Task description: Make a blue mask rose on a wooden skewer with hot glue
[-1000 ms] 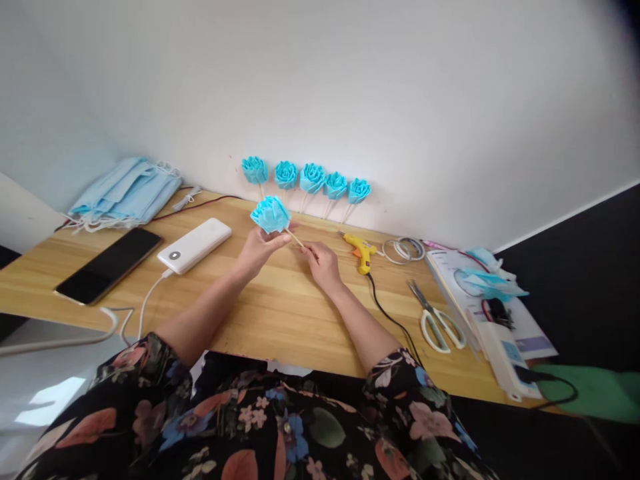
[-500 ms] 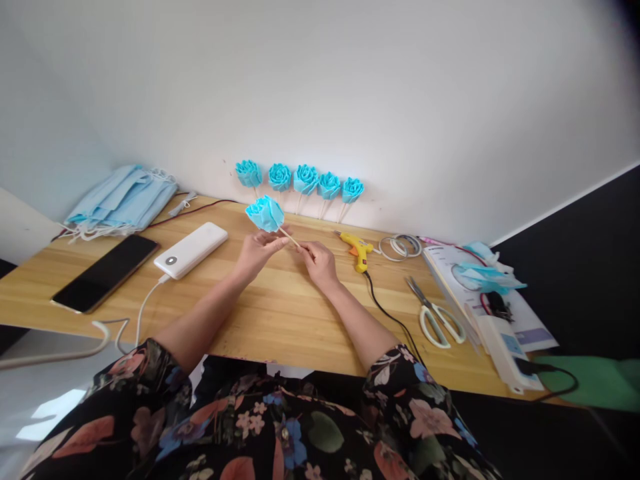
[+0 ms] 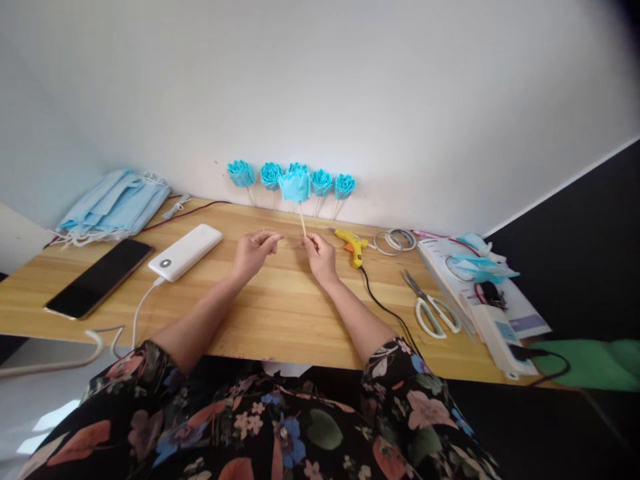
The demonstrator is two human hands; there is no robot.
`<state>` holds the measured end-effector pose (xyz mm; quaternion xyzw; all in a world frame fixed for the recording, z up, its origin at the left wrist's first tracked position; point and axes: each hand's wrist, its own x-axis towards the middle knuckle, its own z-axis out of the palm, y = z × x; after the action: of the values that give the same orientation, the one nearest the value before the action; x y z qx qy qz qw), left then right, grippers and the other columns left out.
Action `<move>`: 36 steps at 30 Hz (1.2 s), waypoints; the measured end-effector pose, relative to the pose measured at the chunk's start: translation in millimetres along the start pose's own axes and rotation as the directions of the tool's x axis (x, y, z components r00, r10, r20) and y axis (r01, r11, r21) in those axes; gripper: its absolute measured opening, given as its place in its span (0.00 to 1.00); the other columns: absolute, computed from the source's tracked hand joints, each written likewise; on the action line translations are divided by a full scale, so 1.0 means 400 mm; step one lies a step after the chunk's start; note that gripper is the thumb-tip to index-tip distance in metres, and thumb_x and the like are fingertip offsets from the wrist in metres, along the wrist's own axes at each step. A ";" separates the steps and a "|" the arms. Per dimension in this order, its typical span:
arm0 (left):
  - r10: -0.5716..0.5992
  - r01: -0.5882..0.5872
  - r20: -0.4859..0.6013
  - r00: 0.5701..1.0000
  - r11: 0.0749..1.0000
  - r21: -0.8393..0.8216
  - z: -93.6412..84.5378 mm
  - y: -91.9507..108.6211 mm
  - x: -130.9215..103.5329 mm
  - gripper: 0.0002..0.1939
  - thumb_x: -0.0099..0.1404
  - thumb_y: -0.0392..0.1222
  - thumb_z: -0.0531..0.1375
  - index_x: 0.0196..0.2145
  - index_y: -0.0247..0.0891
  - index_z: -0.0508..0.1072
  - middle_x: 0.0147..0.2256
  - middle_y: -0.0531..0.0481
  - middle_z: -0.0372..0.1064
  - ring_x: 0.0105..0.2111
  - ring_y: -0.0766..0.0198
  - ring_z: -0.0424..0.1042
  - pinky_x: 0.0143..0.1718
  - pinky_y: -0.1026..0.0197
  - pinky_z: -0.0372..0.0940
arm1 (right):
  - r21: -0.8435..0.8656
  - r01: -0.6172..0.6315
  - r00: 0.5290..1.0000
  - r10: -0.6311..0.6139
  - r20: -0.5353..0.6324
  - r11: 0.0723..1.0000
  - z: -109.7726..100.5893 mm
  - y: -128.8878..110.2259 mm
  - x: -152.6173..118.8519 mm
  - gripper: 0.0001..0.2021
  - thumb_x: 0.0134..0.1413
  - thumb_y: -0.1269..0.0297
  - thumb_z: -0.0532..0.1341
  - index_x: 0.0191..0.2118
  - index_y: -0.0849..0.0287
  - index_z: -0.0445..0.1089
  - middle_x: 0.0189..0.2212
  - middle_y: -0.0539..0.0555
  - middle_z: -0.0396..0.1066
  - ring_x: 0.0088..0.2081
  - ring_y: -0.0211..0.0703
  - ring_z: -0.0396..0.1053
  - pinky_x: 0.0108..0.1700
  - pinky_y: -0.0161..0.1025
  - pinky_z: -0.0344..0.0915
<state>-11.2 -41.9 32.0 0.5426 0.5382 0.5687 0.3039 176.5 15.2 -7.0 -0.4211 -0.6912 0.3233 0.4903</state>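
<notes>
My right hand [image 3: 320, 257] pinches the thin wooden stick of a blue crepe flower [image 3: 295, 186], which stands upright above it. To its left, my left hand [image 3: 257, 253] is apart from the stick, its fingers curled and pressed together; anything between the fingertips is too small to make out. Behind, several similar blue flowers on sticks lean against the wall, among them one at the left end [image 3: 241, 174] and one at the right end [image 3: 345, 187]. The held flower partly covers the middle one.
A yellow glue gun [image 3: 354, 247], a coiled cable [image 3: 395, 241], scissors [image 3: 431, 308], papers [image 3: 525, 313] and a power strip [image 3: 503, 343] lie to the right. Blue masks [image 3: 115, 203], a black phone [image 3: 100, 278] and a white power bank [image 3: 186, 252] are on the left.
My left hand has let go of the flower. The flower has swung to the right and turned upright in my right hand. The view has shifted slightly.
</notes>
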 end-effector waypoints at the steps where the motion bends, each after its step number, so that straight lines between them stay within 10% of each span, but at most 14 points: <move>1: -0.010 0.010 0.003 1.000 1.000 0.002 0.002 -0.003 -0.001 0.20 0.60 0.56 0.65 0.20 0.38 0.74 0.21 0.51 0.68 0.25 0.65 0.66 0.30 0.62 0.61 | 0.042 -0.015 1.000 0.016 -0.019 0.999 0.000 0.003 0.003 0.16 0.66 0.48 0.58 0.44 0.55 0.75 0.33 0.53 0.80 0.32 0.45 0.75 0.37 0.41 0.69; 9: -0.037 0.036 0.028 0.999 0.999 0.017 0.016 -0.027 -0.003 0.21 0.56 0.59 0.67 0.23 0.37 0.76 0.22 0.51 0.69 0.24 0.66 0.64 0.28 0.63 0.57 | 0.191 -0.038 0.994 0.057 -0.097 0.981 0.002 0.015 0.015 0.19 0.64 0.43 0.59 0.49 0.53 0.65 0.34 0.53 0.81 0.32 0.43 0.74 0.34 0.39 0.70; 14: -0.042 0.041 0.052 0.998 0.999 0.022 0.032 -0.043 -0.006 0.22 0.57 0.62 0.65 0.24 0.38 0.75 0.20 0.53 0.66 0.22 0.66 0.61 0.26 0.63 0.54 | 0.196 0.048 0.963 0.006 -0.269 0.979 -0.082 -0.004 0.090 0.15 0.66 0.46 0.57 0.46 0.53 0.65 0.38 0.55 0.80 0.37 0.44 0.76 0.34 0.37 0.71; 23: -0.026 0.021 0.166 0.986 0.999 0.032 0.047 -0.047 -0.018 0.22 0.60 0.61 0.63 0.23 0.40 0.73 0.21 0.53 0.66 0.23 0.64 0.63 0.29 0.61 0.57 | -0.472 -0.156 0.950 0.001 -0.312 0.868 -0.303 0.030 0.272 0.15 0.69 0.63 0.52 0.54 0.58 0.69 0.49 0.61 0.79 0.50 0.49 0.77 0.52 0.43 0.71; 36: -0.030 0.019 0.203 0.979 0.998 0.056 0.050 -0.066 -0.016 0.23 0.61 0.63 0.63 0.28 0.39 0.78 0.21 0.53 0.67 0.24 0.63 0.65 0.29 0.62 0.58 | -0.654 -0.156 0.986 0.077 -0.147 0.740 -0.269 0.115 0.300 0.10 0.69 0.65 0.56 0.49 0.60 0.73 0.46 0.60 0.81 0.47 0.47 0.77 0.50 0.39 0.66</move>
<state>2.8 -36.2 2.1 0.5994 0.5259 0.4918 0.3499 271.2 146.9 35.3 -0.6272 -0.7050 0.0631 0.3250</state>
